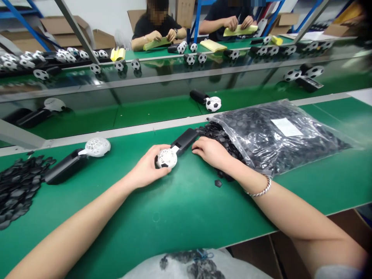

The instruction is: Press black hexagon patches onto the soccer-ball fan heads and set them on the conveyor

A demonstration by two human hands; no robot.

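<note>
My left hand (151,166) is closed around a white openwork soccer-ball piece (167,158), partly filled with black patches. A flat black handle (185,141) extends from that ball toward the upper right. My right hand (207,150) is beside the handle's far end, at the edge of a heap of small black pentagon pieces (216,132). Its fingers are bent together, and whatever may be between them is too small to make out. The heap spills from the mouth of a clear plastic bag (261,133). One loose black pentagon (218,183) lies below my right wrist.
At left are another white ball with a black handle (97,147) and a pile of black pieces (21,186). Beyond the metal rail, a green conveyor belt (139,114) carries a patched ball unit (213,104). Two people across handle yellow sheets (240,30).
</note>
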